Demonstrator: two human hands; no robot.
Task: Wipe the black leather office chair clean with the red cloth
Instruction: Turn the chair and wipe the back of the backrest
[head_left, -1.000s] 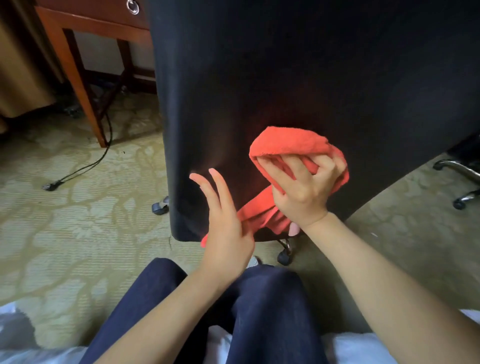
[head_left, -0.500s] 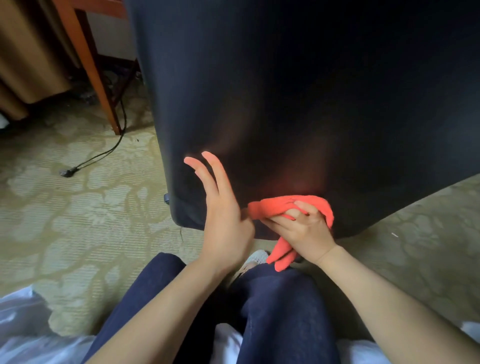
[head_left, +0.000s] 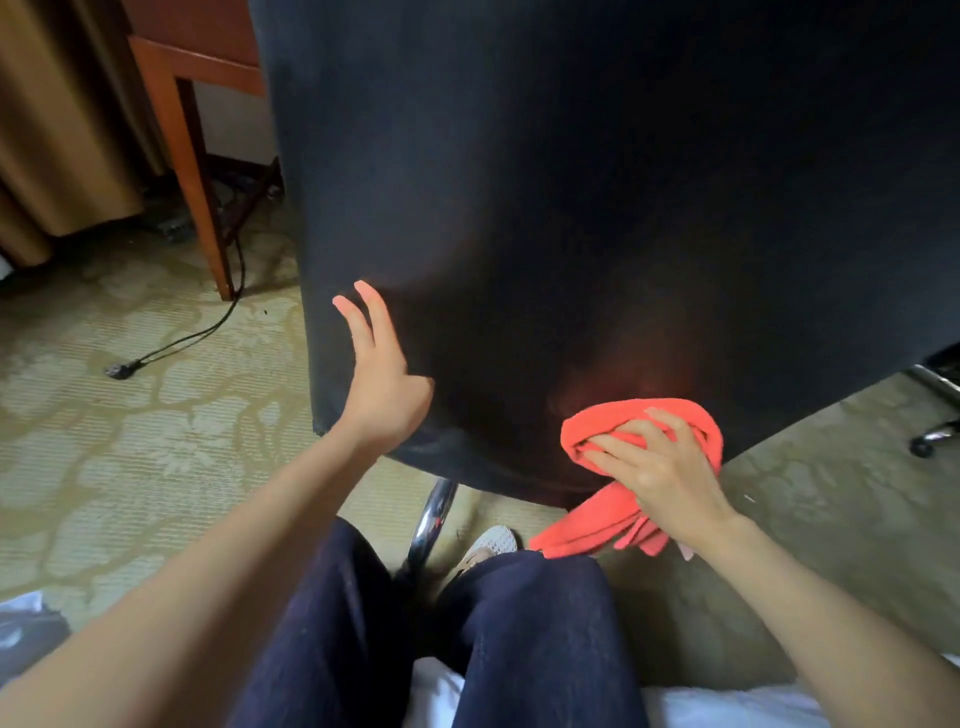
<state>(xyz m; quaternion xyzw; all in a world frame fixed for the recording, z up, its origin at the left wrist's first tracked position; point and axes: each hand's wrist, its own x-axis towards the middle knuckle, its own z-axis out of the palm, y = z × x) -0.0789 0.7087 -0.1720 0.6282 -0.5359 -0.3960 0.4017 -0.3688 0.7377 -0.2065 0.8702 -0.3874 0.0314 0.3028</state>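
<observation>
- Starting at far left: a tan curtain (head_left: 62, 130), then a wooden desk (head_left: 176, 156) leg, with a black cable (head_left: 208, 327) trailing onto the patterned carpet (head_left: 130, 441); all well apart from the work.
- Steadies the black leather office chair (head_left: 571, 182) with the left grip (head_left: 382, 384): fingers straight and spread, palm flat against the lower left edge of the backrest's rear face, pinching nothing.
- Fills most of the view with that backrest, upright and close; reads as matte and even, with no plain streaks, though too dark to judge how clean.
- Shows a chrome base leg (head_left: 434, 519) below the backrest, between the knees.
- Presses the red cloth (head_left: 623, 415) with the right grip (head_left: 660, 467) against the bottom right of the backrest, fingers curled over the bunched top, loose tail hanging under the edge.
- Looks mid-task: wiping the lowest strip of the rear face; likely left are the seat, arms and front, none in view.
- Ends at far right with a caster (head_left: 922, 447) on the carpet.
</observation>
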